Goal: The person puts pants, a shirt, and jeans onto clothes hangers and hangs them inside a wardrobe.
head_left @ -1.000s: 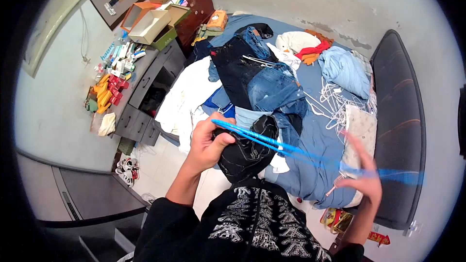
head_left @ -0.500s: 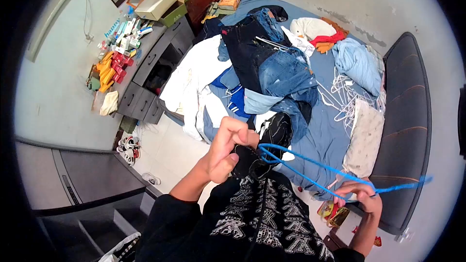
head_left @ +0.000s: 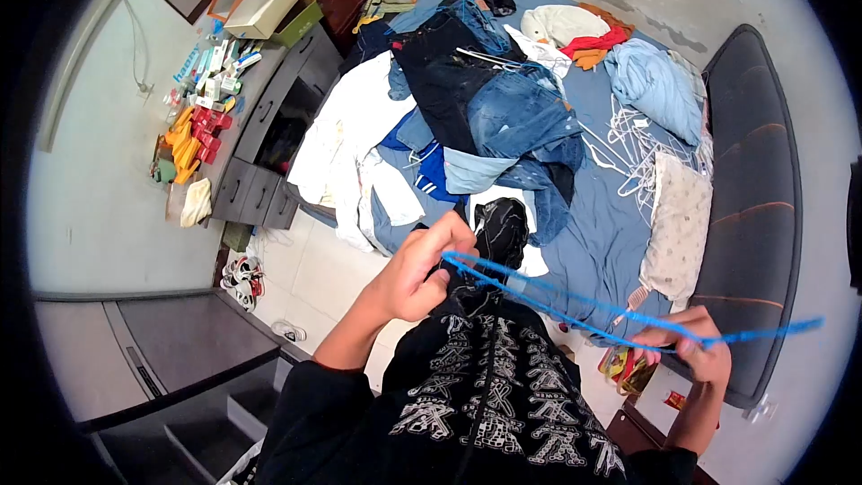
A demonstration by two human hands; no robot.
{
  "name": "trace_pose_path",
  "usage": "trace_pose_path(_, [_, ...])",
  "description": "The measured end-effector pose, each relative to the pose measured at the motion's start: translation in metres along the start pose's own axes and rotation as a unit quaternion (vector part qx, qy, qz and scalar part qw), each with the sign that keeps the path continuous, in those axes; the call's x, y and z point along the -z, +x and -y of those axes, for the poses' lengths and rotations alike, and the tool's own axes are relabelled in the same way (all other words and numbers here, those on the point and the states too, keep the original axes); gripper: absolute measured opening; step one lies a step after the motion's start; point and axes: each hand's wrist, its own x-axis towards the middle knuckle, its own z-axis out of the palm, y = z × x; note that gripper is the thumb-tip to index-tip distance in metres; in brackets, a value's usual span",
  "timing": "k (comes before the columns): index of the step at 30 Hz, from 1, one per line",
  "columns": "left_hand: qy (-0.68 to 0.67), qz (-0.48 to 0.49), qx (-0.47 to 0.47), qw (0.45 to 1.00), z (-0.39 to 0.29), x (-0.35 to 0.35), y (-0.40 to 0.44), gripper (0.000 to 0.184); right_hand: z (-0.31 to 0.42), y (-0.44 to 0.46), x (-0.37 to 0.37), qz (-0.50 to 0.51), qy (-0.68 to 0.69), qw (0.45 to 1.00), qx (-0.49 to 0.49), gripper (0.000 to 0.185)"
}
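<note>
A looped blue cord (head_left: 557, 310) is stretched between my two hands. My left hand (head_left: 417, 274) is closed on the cord's left end, in front of my chest. At the lower right, my right hand (head_left: 687, 341) pinches the cord, and a short blue tail sticks out past it. Behind the cord lies a crumpled black garment (head_left: 501, 232), at the near edge of the bed; part of it is hidden by my left hand.
Jeans (head_left: 521, 112), white clothes (head_left: 346, 144) and white hangers (head_left: 633, 148) cover much of the bed. A padded headboard (head_left: 750, 216) rises at the right. Drawers (head_left: 247, 190) and open boxes (head_left: 268, 4) stand left. Shoes (head_left: 242, 281) sit on the floor.
My right hand has closed on the cord after being spread and blurred. The doubled cord has opened into a narrow loop. My left hand has shifted slightly right and down since the first frame.
</note>
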Motion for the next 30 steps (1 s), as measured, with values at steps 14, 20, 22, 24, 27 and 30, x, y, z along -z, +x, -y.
trace_pose_path(14, [0.201, -0.201, -0.146, 0.948, -0.04, 0.012, 0.018, 0.038, -0.02, 0.059, 0.068, -0.114, -0.134, 0.984, 0.008, 0.042])
trace_pose_path(20, [0.071, -0.376, -0.16, 0.91, -0.067, 0.022, 0.028, 0.03, -0.18, 0.129, 0.063, -0.367, 0.185, 0.908, 0.075, 0.05])
trace_pose_path(22, [0.031, -0.377, -0.152, 0.913, -0.071, 0.027, 0.022, 0.028, -0.206, 0.151, 0.046, -0.283, 0.282, 0.915, 0.044, 0.059])
trace_pose_path(24, [-0.084, -0.322, -0.178, 0.926, -0.077, 0.03, 0.024, 0.027, -0.22, 0.214, -0.036, -0.262, 0.28, 0.923, 0.03, 0.076])
trace_pose_path(27, [-0.041, -0.373, -0.151, 0.915, -0.085, 0.024, 0.024, 0.024, -0.204, 0.284, -0.068, -0.216, 0.414, 0.884, 0.029, 0.093])
trace_pose_path(30, [-0.055, -0.427, -0.144, 0.891, -0.093, 0.021, 0.029, 0.024, -0.194, 0.346, -0.083, -0.169, 0.364, 0.916, -0.01, 0.09])
